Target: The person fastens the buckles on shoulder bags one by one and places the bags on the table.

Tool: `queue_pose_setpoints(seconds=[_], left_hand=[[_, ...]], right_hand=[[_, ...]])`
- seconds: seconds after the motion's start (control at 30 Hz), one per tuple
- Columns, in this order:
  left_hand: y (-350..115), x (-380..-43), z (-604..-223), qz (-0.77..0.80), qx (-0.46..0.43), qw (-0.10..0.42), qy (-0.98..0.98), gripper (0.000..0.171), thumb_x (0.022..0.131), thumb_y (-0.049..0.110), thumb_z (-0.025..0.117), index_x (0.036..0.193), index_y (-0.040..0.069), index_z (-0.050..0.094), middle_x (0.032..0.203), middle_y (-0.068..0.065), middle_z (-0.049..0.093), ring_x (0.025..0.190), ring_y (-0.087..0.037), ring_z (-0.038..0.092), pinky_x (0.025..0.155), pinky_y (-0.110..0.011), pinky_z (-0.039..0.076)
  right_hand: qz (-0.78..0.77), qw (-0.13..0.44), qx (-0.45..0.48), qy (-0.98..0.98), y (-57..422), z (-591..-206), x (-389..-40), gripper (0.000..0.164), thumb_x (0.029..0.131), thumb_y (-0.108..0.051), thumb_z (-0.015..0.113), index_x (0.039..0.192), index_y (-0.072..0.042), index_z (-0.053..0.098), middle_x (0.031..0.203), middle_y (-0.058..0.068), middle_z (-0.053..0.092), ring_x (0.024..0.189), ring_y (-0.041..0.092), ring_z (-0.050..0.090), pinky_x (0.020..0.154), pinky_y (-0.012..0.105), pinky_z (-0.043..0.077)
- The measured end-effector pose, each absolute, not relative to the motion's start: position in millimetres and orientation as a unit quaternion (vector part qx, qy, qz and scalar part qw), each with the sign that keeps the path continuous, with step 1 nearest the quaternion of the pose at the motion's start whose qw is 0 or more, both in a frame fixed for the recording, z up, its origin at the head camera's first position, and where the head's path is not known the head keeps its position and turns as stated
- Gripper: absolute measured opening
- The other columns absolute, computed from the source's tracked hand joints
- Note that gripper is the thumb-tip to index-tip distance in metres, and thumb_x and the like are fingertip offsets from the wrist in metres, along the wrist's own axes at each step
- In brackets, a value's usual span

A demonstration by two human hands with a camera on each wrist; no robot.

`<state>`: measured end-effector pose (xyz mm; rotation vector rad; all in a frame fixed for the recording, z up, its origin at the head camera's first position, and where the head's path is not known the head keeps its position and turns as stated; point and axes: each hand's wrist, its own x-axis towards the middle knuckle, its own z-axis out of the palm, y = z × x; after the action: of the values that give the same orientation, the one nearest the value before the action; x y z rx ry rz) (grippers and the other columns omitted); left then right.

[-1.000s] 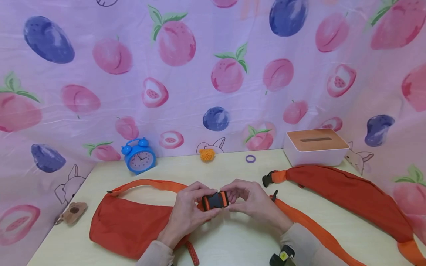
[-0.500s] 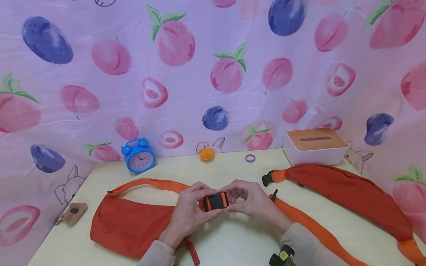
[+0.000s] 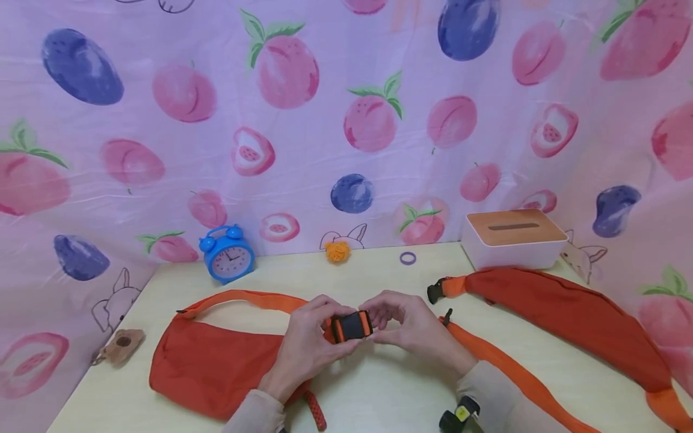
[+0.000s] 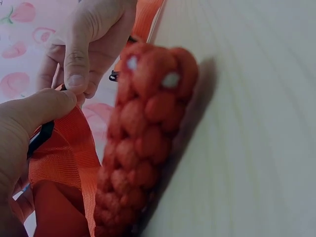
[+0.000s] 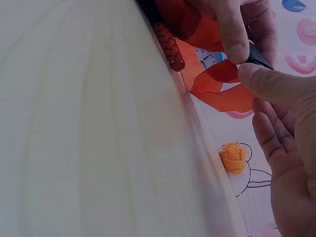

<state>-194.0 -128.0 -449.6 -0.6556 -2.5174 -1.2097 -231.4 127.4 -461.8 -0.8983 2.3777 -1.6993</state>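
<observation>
A black plastic side-release buckle (image 3: 353, 326) with orange webbing at both ends is held up over the table, in the middle of the head view. My left hand (image 3: 307, 343) pinches its left end between thumb and fingers. At the other end, the thumb and fingertips of my right hand (image 3: 408, 328) grip the edge. Orange strap (image 4: 61, 148) loops below the buckle in the left wrist view. Left of the hands lies a red shoulder bag (image 3: 216, 367), partly behind my left hand, with a braided red cord pull (image 3: 316, 411).
On the right lies another red bag (image 3: 557, 319) with a black buckle end (image 3: 435, 291). An orange strap (image 3: 509, 367) runs beneath my right forearm. Along the back stand a blue alarm clock (image 3: 230, 255), orange yarn ball (image 3: 338, 252), purple ring (image 3: 408, 258) and tissue box (image 3: 514, 240).
The buckle has turned slightly in my fingers: its notched sides showed a second ago, and now a plain rectangular face shows. Both hands keep their grip and have hardly moved.
</observation>
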Motion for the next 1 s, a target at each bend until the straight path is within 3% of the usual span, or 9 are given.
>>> queue_pose_setpoints(seconds=[0.23,0.4,0.6,0.83,1.0], left_hand=[[-127,-193,-449,-0.41,-0.226,0.131,-0.874,0.045,0.079,0.019,0.105,0.118,0.024,0.082,0.109,0.013,0.067,0.101,-0.011,0.066,0.088,-0.028,0.063],[-128,-193,-449,-0.403,-0.244,0.131,-0.872,0.047,0.078,0.029,0.105,0.118,0.028,0.082,0.113,0.017,0.067,0.105,-0.008,0.066,0.093,-0.035,0.064],[-130,-194,-447,-0.39,-0.27,0.152,-0.867,0.051,0.076,0.039,0.105,0.12,0.032,0.081,0.116,0.019,0.07,0.108,-0.013,0.068,0.092,-0.042,0.064],[-132,-195,-447,-0.397,-0.272,0.158,-0.862,0.047,0.079,0.032,0.104,0.12,0.03,0.081,0.115,0.008,0.075,0.104,-0.015,0.07,0.088,-0.039,0.065],[-132,-197,-444,-0.415,-0.27,0.157,-0.855,0.047,0.081,0.028,0.103,0.122,0.03,0.081,0.117,0.016,0.073,0.109,-0.015,0.072,0.092,-0.043,0.066]], right_hand=[[-0.525,0.042,-0.284,0.801,130,-460,-230,0.053,0.088,-0.008,0.094,0.131,-0.036,0.077,0.113,-0.008,0.076,0.103,0.023,0.069,0.092,0.041,0.06],[-0.49,0.04,-0.333,0.805,132,-459,-233,0.055,0.087,-0.017,0.098,0.132,-0.035,0.071,0.125,-0.011,0.073,0.114,0.02,0.068,0.096,0.038,0.06],[-0.477,0.034,-0.355,0.803,133,-457,-235,0.059,0.088,-0.032,0.098,0.137,-0.035,0.067,0.137,-0.01,0.067,0.125,0.03,0.064,0.103,0.048,0.059],[-0.47,-0.001,-0.353,0.809,136,-451,-238,0.054,0.091,-0.027,0.096,0.137,-0.033,0.069,0.136,-0.009,0.068,0.122,0.029,0.067,0.101,0.043,0.06],[-0.486,-0.053,-0.318,0.812,149,-434,-234,0.052,0.093,-0.024,0.093,0.139,-0.028,0.069,0.135,-0.01,0.07,0.122,0.025,0.067,0.1,0.04,0.06]])
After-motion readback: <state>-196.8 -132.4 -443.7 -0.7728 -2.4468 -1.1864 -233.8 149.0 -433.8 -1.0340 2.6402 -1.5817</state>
